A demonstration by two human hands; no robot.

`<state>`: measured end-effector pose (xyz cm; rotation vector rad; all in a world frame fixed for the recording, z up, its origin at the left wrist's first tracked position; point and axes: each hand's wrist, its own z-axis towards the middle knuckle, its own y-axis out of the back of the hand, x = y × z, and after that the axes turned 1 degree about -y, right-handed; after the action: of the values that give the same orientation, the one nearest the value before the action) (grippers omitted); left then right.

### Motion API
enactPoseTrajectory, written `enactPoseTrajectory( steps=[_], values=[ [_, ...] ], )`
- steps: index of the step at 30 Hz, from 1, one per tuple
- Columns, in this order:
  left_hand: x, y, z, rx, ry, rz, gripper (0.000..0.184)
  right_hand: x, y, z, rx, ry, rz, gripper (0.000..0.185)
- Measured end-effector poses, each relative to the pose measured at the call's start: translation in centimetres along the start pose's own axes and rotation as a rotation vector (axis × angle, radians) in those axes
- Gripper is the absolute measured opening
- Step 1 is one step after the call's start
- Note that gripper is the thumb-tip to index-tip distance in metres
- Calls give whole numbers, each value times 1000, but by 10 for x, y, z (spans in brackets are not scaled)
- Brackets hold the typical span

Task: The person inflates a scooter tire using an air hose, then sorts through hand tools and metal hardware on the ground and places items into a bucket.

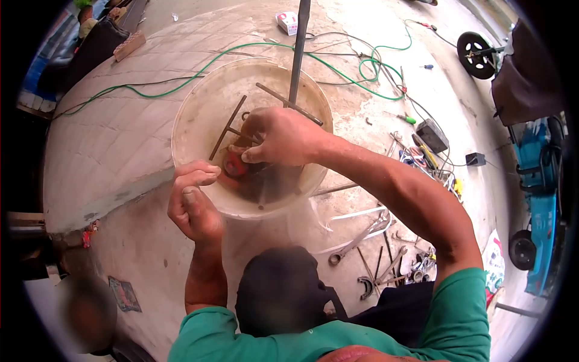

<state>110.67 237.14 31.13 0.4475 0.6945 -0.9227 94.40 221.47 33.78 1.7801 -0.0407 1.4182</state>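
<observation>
I'd go gently, my loosely curled, empty left hand [196, 205] ready to steady the red, round, shiny part [234, 165] by my right hand [276, 137]'s thumb inside the pale round tub [196, 114], though can't tell if those fingers pinch it.

A T-handled bar [227, 128] is resting toward ten o'clock inside a basin [196, 108], the right hand [282, 136] reaching in at the bar's three and the left hand [196, 202] hovering at the basin's seven-thirty. On the floor [120, 163], a hose [262, 44] is running past twelve, a brick [129, 46] is lying at ten and a wrench [357, 241] at four-thirty.
</observation>
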Motion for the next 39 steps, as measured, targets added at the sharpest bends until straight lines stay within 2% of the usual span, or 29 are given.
enactPoseTrajectory(
  steps=[5, 6, 7, 9, 10, 12, 13, 14, 16, 18, 19, 23, 25, 28, 31, 32, 35, 39],
  values=[
    [7, 14, -7, 53, 51, 120, 40, -18, 29, -58, -113, 2, 180, 32],
    [9, 17, -9, 58, 90, 101, 41, -20, 44, -80, -132, -48, 194, 38],
    [8, 24, -9, 81, 171, 135, 42, -34, 54, -104, -120, -85, 358, 38],
    [20, 40, -4, 99, 173, 222, 43, -55, 75, -165, -245, -140, 323, 38],
    [21, 46, 0, 163, 128, 237, 42, -67, 82, -199, -312, -225, 309, 39],
    [26, 56, 5, 242, 48, 552, 39, -102, 91, -270, -419, -347, 276, 43],
    [27, 56, 7, 269, -10, 672, 38, -125, 87, -307, -484, -464, 209, 43],
    [25, 48, 9, 282, -90, 702, 39, -149, 84, -346, -475, -657, 260, 43],
    [23, 28, 13, 303, -255, 757, 42, -197, 65, -434, -484, -904, 273, 40],
    [19, 11, 13, 302, -421, 812, 46, -249, 32, -529, -554, -1172, 448, 40],
    [17, 7, 11, 285, -289, 787, 44, -269, 17, -574, -603, -1265, 515, 39],
    [5, 3, 7, 221, 221, 685, 37, -313, -18, -686, -649, -1429, 73, 53],
    [7, -5, 6, 189, 277, 671, 37, -338, -33, -706, -687, -1454, -65, 60],
    [8, -6, 12, 318, 276, 726, 41, -367, -49, -714, -655, -1421, -195, 72],
    [8, -8, 15, 388, 280, 806, 46, -376, -72, -699, -628, -1477, -197, 70],
    [11, -5, 17, 419, 277, 799, 48, -373, -78, -698, -668, -1458, -280, 64],
    [4, -16, 14, 411, 277, 840, 48, -370, -76, -708, -571, -1486, -154, 53],
    [7, -13, 17, 428, 280, 833, 48, -353, -87, -705, -605, -1419, -43, 44]
  ],
)
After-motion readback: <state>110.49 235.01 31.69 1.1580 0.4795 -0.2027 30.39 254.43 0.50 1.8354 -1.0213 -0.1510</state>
